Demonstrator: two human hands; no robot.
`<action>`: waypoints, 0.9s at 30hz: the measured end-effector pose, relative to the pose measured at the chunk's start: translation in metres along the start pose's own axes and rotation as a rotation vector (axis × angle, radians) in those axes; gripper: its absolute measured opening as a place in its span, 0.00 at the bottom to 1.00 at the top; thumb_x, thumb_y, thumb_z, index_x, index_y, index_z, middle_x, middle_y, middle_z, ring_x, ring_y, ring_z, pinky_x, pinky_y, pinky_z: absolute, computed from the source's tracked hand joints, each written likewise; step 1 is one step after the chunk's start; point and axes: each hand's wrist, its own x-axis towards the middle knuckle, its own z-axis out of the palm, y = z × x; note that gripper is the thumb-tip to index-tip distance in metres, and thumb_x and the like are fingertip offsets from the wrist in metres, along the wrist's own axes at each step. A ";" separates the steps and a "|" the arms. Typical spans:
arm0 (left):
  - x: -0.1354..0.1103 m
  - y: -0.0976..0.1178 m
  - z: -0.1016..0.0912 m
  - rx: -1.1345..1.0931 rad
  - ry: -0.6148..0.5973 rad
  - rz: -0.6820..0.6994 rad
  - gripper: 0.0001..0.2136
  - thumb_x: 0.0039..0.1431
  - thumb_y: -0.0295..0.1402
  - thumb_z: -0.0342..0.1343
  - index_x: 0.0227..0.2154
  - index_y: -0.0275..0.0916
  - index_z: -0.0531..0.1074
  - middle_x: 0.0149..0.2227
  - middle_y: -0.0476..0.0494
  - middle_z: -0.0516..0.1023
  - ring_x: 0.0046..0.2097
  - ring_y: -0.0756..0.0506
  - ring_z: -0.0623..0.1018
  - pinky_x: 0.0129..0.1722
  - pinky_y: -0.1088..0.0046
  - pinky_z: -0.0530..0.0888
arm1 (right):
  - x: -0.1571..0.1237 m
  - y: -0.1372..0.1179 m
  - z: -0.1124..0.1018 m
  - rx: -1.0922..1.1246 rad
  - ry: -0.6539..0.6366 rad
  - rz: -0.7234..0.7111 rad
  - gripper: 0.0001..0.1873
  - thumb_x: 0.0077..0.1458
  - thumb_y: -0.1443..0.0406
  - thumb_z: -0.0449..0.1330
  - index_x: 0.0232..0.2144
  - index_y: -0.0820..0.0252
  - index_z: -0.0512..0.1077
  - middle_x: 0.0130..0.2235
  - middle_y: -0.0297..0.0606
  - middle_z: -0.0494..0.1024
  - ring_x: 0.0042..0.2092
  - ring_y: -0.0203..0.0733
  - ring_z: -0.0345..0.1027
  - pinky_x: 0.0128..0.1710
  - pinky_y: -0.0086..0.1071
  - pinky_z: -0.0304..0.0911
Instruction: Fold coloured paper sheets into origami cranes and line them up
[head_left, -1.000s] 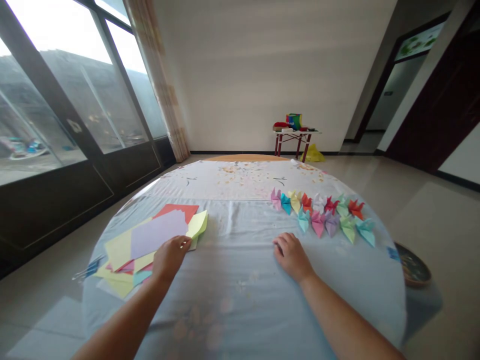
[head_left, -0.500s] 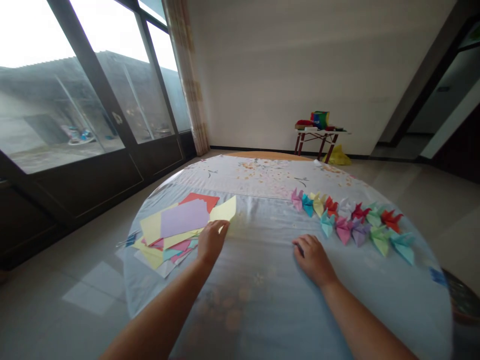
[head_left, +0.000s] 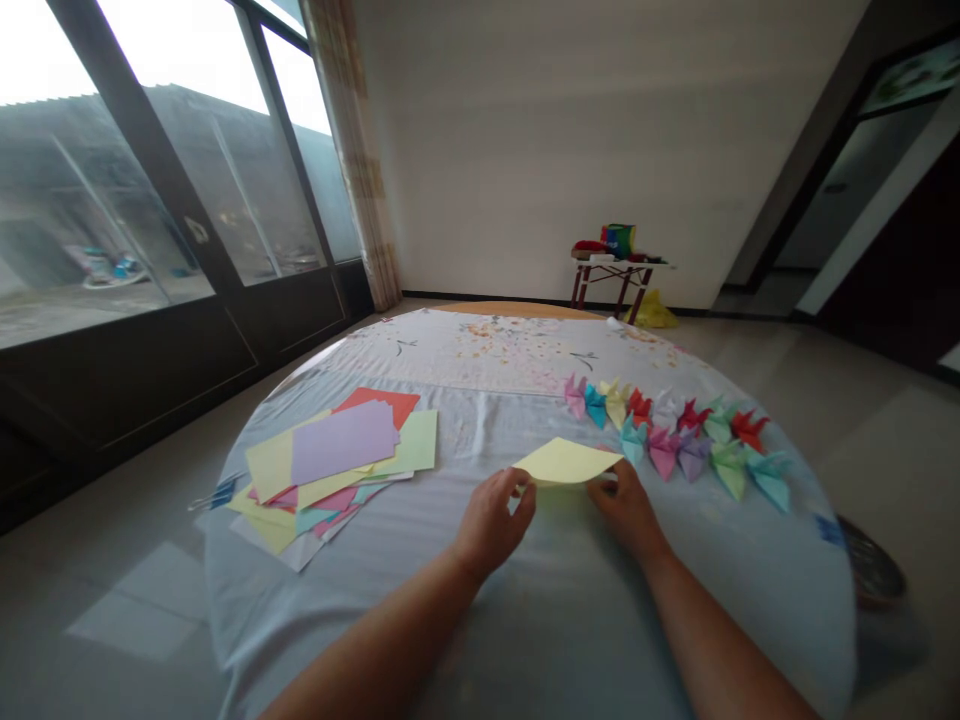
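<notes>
A square sheet of pale yellow paper (head_left: pixel 568 462) is held slightly above the tablecloth in front of me, one corner pointing away. My left hand (head_left: pixel 496 520) pinches its left corner between thumb and fingers. At the right corner, my right hand (head_left: pixel 624 505) is closed on the sheet, its fingertips partly hidden. To the left lies a loose pile of coloured paper, with a lilac sheet (head_left: pixel 341 443) on top and a light green sheet (head_left: pixel 418 442) jutting out. Folded paper cranes in two rows, a pink one (head_left: pixel 663 450) among them, stand beyond my right hand.
The round table wears a pale floral tablecloth (head_left: pixel 480 350). Metal clips (head_left: pixel 214 495) grip its left edge, and a blue clip (head_left: pixel 829 530) its right. Against the back wall stands a small side table (head_left: pixel 619 266) with items on it. Glass doors (head_left: pixel 225 190) are at the left.
My left hand has carried the yellow sheet from the pile rightward to the middle. My right hand has closed on its other corner. The view has turned slightly right.
</notes>
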 end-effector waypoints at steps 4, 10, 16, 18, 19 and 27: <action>-0.003 -0.003 0.005 -0.070 -0.045 0.038 0.06 0.55 0.29 0.46 0.33 0.39 0.68 0.31 0.47 0.75 0.32 0.50 0.74 0.36 0.74 0.69 | 0.002 -0.005 -0.018 0.047 0.009 -0.058 0.33 0.45 0.60 0.58 0.54 0.58 0.58 0.54 0.46 0.60 0.52 0.48 0.58 0.49 0.40 0.59; 0.000 -0.021 0.001 -0.042 -0.201 0.007 0.05 0.54 0.32 0.48 0.29 0.40 0.68 0.28 0.48 0.74 0.32 0.49 0.73 0.35 0.74 0.69 | 0.004 -0.014 -0.039 0.004 -0.272 -0.216 0.09 0.49 0.63 0.59 0.34 0.55 0.75 0.45 0.42 0.72 0.50 0.45 0.59 0.51 0.41 0.54; 0.003 -0.026 -0.012 -0.051 -0.449 0.114 0.09 0.49 0.33 0.54 0.35 0.43 0.73 0.38 0.46 0.76 0.42 0.46 0.73 0.45 0.69 0.66 | 0.004 -0.010 -0.040 0.003 -0.422 -0.187 0.08 0.47 0.63 0.60 0.32 0.55 0.76 0.42 0.42 0.75 0.48 0.45 0.61 0.48 0.42 0.56; 0.004 -0.027 -0.014 -0.073 -0.495 0.145 0.08 0.48 0.32 0.55 0.33 0.44 0.74 0.40 0.46 0.76 0.43 0.46 0.72 0.47 0.70 0.64 | 0.005 -0.010 -0.043 0.021 -0.439 -0.192 0.08 0.47 0.62 0.61 0.32 0.55 0.76 0.42 0.41 0.75 0.46 0.44 0.63 0.48 0.41 0.56; 0.005 -0.028 -0.014 -0.083 -0.500 0.135 0.07 0.49 0.32 0.53 0.32 0.44 0.74 0.40 0.46 0.76 0.43 0.46 0.72 0.46 0.70 0.64 | 0.006 -0.010 -0.044 0.032 -0.445 -0.192 0.08 0.47 0.62 0.61 0.31 0.56 0.76 0.41 0.41 0.76 0.46 0.44 0.63 0.48 0.41 0.56; 0.023 -0.032 -0.009 -0.013 -0.381 -0.233 0.15 0.52 0.42 0.48 0.17 0.38 0.64 0.17 0.54 0.66 0.22 0.52 0.64 0.22 0.76 0.58 | 0.008 -0.022 -0.053 0.263 -0.589 0.088 0.19 0.46 0.52 0.60 0.31 0.63 0.75 0.33 0.38 0.75 0.38 0.41 0.67 0.38 0.32 0.61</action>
